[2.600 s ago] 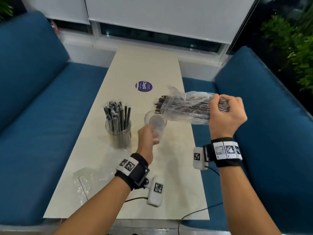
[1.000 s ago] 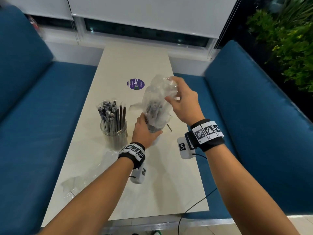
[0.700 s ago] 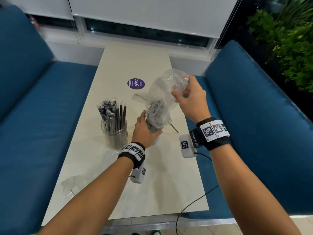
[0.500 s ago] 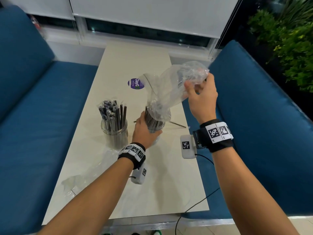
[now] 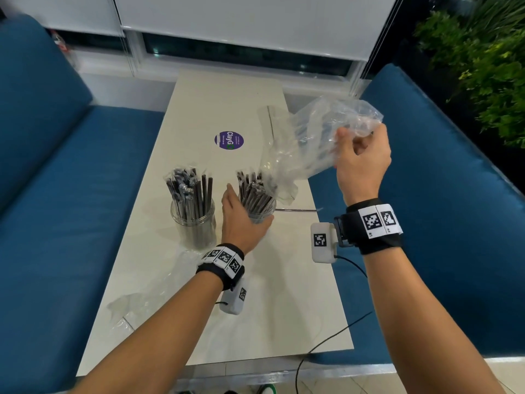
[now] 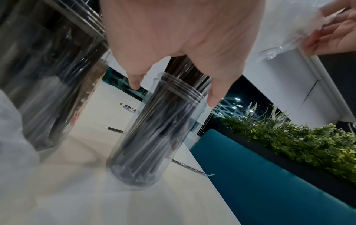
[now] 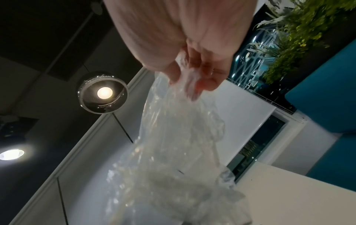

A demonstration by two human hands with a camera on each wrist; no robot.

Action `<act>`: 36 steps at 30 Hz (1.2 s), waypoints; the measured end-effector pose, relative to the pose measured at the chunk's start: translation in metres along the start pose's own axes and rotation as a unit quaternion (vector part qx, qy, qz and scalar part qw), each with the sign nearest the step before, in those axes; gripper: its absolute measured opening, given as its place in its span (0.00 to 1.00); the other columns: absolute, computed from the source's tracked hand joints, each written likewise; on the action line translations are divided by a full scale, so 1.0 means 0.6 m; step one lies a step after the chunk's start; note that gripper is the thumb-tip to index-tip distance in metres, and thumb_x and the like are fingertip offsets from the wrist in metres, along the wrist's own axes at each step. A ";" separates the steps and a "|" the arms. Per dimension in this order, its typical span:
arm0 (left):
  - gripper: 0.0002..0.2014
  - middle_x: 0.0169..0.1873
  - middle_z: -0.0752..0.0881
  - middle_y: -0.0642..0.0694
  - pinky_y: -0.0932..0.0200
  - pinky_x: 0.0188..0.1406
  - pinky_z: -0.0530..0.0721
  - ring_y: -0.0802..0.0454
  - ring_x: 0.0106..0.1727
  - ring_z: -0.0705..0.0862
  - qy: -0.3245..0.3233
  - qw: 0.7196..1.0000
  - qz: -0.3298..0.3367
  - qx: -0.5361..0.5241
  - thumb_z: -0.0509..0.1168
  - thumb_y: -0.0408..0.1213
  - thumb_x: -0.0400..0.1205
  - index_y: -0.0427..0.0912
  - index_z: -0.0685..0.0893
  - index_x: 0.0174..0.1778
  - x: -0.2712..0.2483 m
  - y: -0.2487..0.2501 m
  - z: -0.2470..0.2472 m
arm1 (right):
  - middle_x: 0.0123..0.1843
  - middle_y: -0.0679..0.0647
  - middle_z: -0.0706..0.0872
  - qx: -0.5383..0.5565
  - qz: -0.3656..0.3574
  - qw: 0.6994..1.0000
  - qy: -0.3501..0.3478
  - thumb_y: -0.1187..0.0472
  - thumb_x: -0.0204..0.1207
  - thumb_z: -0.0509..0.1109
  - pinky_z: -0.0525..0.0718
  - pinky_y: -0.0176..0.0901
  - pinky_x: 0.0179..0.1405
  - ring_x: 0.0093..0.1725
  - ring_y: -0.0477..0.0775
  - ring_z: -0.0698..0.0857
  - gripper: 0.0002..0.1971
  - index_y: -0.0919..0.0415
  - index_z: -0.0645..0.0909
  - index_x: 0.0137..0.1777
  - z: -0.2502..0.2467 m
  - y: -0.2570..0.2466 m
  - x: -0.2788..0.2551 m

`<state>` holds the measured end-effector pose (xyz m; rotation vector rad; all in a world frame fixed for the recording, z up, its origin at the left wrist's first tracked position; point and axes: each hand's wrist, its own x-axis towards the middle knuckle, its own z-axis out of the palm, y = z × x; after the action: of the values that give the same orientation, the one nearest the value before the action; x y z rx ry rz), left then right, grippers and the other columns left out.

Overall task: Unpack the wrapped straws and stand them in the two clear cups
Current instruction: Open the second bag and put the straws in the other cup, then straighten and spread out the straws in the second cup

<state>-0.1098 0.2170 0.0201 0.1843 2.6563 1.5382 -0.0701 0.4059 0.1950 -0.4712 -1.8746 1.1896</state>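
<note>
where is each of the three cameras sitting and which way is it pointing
Head: worn on the head, facing forward and down at the pale table; both forearms and hands show.
Left wrist: looks along the left hand at the straw-filled right clear cup.
Right wrist: tipped upward along the right hand at the crumpled clear plastic bag and ceiling lamps.
Shared: head and left wrist both show the loose dark straw lying on the table.

What I can't make out

My left hand (image 5: 241,220) hides the near cup (image 5: 260,216) wall; the sticker (image 5: 229,140) small print is unreadable.
</note>
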 end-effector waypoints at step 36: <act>0.24 0.57 0.83 0.49 0.46 0.66 0.80 0.44 0.62 0.79 -0.127 0.978 0.071 0.148 0.63 0.28 0.82 0.53 0.91 0.68 -0.161 -0.093 0.061 | 0.49 0.49 0.92 -0.122 0.229 0.901 -0.347 0.70 0.84 0.66 0.83 0.28 0.43 0.47 0.60 0.90 0.16 0.50 0.90 0.56 -0.105 0.225 -0.288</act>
<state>-0.0136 0.2079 -0.0467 0.5569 2.6947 1.0530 0.0637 0.3870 0.0116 -0.7218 -2.6456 1.5771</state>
